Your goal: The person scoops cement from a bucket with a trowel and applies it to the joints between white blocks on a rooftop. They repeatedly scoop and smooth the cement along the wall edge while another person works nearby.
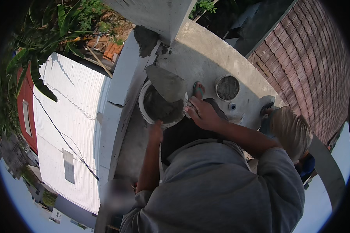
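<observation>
A white bucket [142, 104] stands in front of me with wet grey mortar [159, 108] inside. My left hand [156, 133] is closed on its near rim. Over the bucket's far side lies the broad grey blade of a trowel [166, 83], smeared with mortar. My right hand [203, 113] is closed at the bucket's right edge, by the near end of the trowel; it appears to grip the handle, mostly hidden by the fingers.
A second mortar bucket [227, 88] stands to the right, beside a small round object [232, 106]. My sandalled foot [198, 89] is near it. Another person [289, 130] is close at right. A low wall [118, 89] runs along the left; a pillar [159, 17] rises ahead.
</observation>
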